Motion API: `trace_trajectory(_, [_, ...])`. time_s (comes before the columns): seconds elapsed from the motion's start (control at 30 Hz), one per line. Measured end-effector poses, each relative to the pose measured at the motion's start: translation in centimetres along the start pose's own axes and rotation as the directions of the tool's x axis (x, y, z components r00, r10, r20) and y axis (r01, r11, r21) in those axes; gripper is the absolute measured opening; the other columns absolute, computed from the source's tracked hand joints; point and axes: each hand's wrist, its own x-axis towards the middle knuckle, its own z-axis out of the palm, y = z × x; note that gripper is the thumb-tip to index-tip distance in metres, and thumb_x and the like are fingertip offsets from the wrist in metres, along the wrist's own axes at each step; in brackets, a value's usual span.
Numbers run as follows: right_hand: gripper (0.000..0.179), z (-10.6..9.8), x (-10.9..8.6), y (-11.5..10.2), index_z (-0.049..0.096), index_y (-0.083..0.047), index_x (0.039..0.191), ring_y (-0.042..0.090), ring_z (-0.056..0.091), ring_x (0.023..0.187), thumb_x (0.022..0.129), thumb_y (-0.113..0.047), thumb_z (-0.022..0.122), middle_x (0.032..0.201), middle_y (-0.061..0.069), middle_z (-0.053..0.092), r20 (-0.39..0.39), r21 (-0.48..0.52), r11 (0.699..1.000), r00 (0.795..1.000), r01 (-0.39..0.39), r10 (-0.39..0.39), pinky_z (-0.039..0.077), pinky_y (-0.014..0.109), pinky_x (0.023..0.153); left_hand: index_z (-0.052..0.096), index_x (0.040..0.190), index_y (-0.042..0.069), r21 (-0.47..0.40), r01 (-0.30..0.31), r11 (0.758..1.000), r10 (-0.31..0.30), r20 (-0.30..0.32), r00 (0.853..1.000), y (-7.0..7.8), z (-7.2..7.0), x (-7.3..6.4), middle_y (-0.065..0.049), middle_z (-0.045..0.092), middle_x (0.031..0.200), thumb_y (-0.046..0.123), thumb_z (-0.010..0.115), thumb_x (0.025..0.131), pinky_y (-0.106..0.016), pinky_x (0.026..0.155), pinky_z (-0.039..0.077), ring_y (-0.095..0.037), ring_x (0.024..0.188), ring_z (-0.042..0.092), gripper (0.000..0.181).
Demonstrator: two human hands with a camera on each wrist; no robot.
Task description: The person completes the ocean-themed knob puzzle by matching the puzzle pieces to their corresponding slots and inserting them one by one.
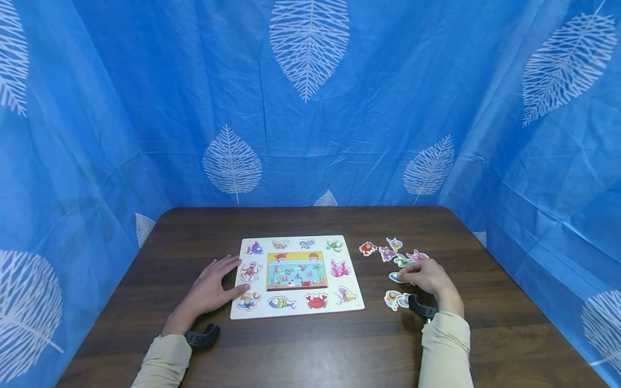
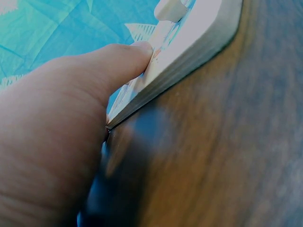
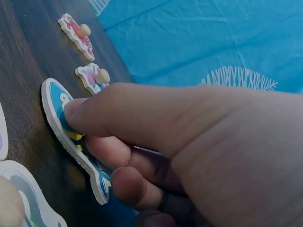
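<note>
A white wooden puzzle board (image 1: 297,318) with sea-animal pictures round an aquarium scene lies flat on the table. My left hand (image 1: 211,288) rests at its left edge, fingers spread, the thumb (image 2: 128,61) pressing on the board near a corner. Close by that thumb, a pale knob (image 2: 170,10) stands up from the board. Right of the board, my right hand (image 1: 432,280) pinches a blue fish puzzle piece (image 3: 57,111) with a yellow band. Its thumb lies over the fish near the eye, with curled fingertips beside it; the thumb and fingers hide the piece's middle.
Beyond the right hand lie a red crab piece (image 1: 367,248), a purple piece (image 1: 386,254), a turtle piece (image 1: 402,261), a pink fish piece (image 1: 418,255) and another knobbed piece (image 1: 394,244). Two round-edged pieces (image 1: 392,299) sit near the right wrist. A blue curtain (image 1: 310,134) surrounds the table.
</note>
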Motion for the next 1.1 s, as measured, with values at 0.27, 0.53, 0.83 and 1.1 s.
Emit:
trace_trajectory(0.27, [0.024,0.1,0.0,-0.6,0.081,-0.007,0.103,0.024,0.062,0.089,0.092,-0.028,0.077,0.095,0.007,0.074,-0.029,0.014,0.997,0.996,0.08,-0.08,0.052,0.042,0.081,0.053,0.149,0.004,-0.004,0.003,1.0,-0.003,0.002,1.0,0.1,0.1,-0.1,-0.022,0.048,0.156,0.054,0.074,0.089,-0.064,0.123,0.024,-0.043,0.149,0.037,0.081])
trace_trajectory(0.53, [0.028,0.2,0.2,-2.1,0.079,-0.008,0.107,0.024,0.059,0.092,0.092,-0.032,0.077,0.1,0.006,0.072,-0.034,0.041,0.992,0.992,0.123,-0.122,0.053,0.041,0.079,0.053,0.149,0.005,-0.004,0.006,1.0,-0.006,0.001,1.0,0.2,0.0,-0.1,-0.022,0.048,0.156,0.055,0.074,0.09,-0.065,0.122,0.025,-0.043,0.149,0.037,0.08])
trace_trajectory(0.83, [0.028,0.8,0.4,-3.7,0.08,-0.009,0.105,0.02,0.062,0.087,0.089,-0.032,0.081,0.1,0.006,0.075,-0.042,0.098,0.982,0.987,0.158,-0.155,0.052,0.03,0.075,0.053,0.149,0.005,-0.004,-0.001,1.0,0.001,-0.002,1.0,0.2,-0.2,-0.1,-0.022,0.048,0.156,0.053,0.075,0.09,-0.064,0.122,0.026,-0.043,0.149,0.037,0.079])
trace_trajectory(1.1, [0.02,1.0,0.8,-4.6,0.08,-0.013,0.1,0.02,0.059,0.081,0.089,-0.03,0.081,0.089,0.002,0.071,-0.042,0.14,0.965,0.975,0.221,-0.217,0.052,0.031,0.071,0.053,0.149,0.004,-0.014,0.007,1.0,-0.006,0.004,1.0,0.2,-0.2,0.0,-0.022,0.047,0.156,0.052,0.075,0.089,-0.064,0.122,0.025,-0.044,0.149,0.037,0.079])
